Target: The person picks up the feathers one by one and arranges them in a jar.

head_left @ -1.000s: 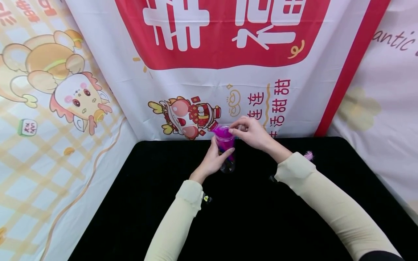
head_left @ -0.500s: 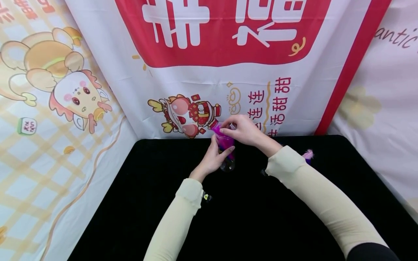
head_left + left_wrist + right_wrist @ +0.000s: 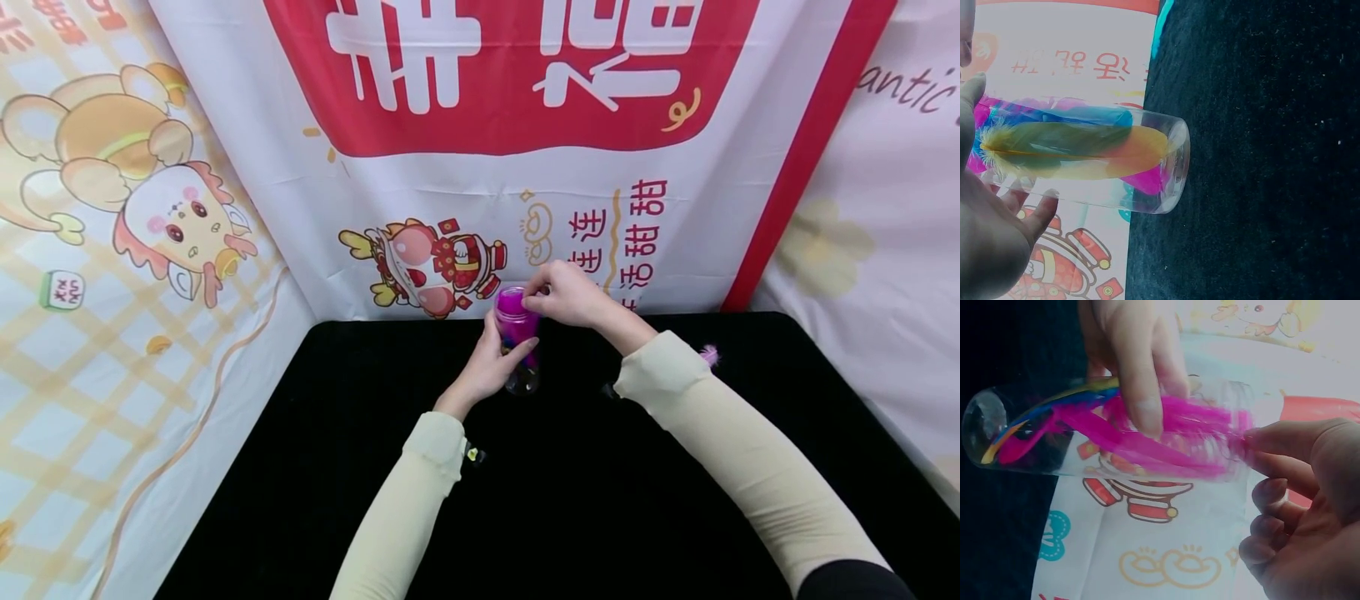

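Observation:
A clear jar (image 3: 522, 382) with several feathers inside stands upright at the back of the table. My left hand (image 3: 486, 367) grips it around the side, thumb across the front. Through the wall in the left wrist view show a yellow-green feather (image 3: 1085, 150) and a blue feather (image 3: 1104, 116). Magenta feathers (image 3: 1197, 415) fill the upper part in the right wrist view. At the jar's open mouth, my right hand (image 3: 573, 298) has thumb and forefinger together, pinching the end of a magenta feather; its other fingers are curled. The fingertips partly hide that end.
A light pink feather (image 3: 708, 357) lies on the black table (image 3: 570, 500) to the right, partly behind the right sleeve. A white and red printed cloth (image 3: 420, 192) hangs right behind the jar. More printed cloths border both sides.
The magenta feather tip that stuck out left of the jar's mouth is now inside it. My right hand moved left over the mouth, then slightly back right. My left hand kept its grip.

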`<control>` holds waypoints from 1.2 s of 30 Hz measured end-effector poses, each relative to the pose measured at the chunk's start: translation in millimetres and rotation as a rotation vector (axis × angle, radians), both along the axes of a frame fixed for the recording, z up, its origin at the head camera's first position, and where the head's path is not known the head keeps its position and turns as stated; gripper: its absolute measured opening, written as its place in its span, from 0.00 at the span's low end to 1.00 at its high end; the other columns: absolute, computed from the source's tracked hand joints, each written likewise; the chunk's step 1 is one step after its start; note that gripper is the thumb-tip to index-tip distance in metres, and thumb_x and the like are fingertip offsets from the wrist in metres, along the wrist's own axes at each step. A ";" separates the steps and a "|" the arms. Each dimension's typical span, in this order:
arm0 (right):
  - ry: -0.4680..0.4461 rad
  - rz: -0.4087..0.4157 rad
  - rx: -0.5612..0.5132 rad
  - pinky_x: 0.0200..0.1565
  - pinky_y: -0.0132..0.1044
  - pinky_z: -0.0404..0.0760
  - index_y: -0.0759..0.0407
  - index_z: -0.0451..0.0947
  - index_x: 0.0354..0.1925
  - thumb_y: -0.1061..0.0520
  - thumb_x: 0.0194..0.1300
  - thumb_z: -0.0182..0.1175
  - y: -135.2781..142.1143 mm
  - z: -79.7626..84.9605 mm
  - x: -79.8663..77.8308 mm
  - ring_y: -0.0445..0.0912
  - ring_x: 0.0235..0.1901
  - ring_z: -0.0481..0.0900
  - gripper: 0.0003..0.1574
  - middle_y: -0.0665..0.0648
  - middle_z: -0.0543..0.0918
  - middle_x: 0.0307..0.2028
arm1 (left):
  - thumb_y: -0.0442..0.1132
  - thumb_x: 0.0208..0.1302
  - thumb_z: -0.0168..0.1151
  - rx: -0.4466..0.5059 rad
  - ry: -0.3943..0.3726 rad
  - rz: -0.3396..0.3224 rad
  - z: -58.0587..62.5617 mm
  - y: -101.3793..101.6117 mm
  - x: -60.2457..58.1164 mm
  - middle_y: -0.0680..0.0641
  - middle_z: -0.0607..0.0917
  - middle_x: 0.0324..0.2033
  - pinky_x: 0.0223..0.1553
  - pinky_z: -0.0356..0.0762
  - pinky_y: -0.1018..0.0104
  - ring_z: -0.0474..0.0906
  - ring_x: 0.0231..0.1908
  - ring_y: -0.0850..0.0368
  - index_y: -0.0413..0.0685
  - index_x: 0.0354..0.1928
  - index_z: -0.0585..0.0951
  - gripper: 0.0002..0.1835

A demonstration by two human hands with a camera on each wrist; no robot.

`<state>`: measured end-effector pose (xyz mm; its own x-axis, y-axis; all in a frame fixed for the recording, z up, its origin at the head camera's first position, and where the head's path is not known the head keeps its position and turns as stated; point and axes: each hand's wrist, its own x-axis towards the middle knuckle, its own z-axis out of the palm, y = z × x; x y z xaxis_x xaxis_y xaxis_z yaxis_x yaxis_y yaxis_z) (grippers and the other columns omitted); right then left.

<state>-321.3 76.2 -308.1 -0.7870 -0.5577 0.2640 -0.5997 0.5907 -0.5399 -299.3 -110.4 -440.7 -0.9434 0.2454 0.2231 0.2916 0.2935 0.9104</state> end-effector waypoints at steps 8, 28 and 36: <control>-0.001 0.007 -0.023 0.43 0.46 0.75 0.62 0.90 0.41 0.58 0.67 0.67 22.4 11.7 10.0 0.50 0.39 0.79 0.08 0.57 0.87 0.40 | 0.53 0.72 0.64 0.002 -0.010 -0.011 1.8 -0.9 2.1 0.42 0.67 0.69 0.68 0.68 0.49 0.69 0.68 0.50 0.52 0.76 0.49 0.43; -0.027 -0.028 0.149 0.40 0.45 0.79 0.61 0.87 0.41 0.61 0.65 0.70 142.1 -46.4 2.8 0.44 0.33 0.80 0.07 0.51 0.87 0.33 | 0.53 0.72 0.64 -0.016 0.029 0.014 1.7 -1.5 0.6 0.41 0.68 0.69 0.69 0.66 0.49 0.67 0.68 0.48 0.52 0.78 0.48 0.44; -0.185 -0.073 0.221 0.41 0.45 0.81 0.66 0.86 0.46 0.61 0.64 0.69 186.6 -85.4 -3.7 0.45 0.34 0.82 0.13 0.53 0.89 0.35 | 0.53 0.72 0.64 -0.026 0.013 0.012 0.4 0.2 1.3 0.42 0.67 0.69 0.70 0.64 0.49 0.66 0.70 0.49 0.52 0.78 0.48 0.44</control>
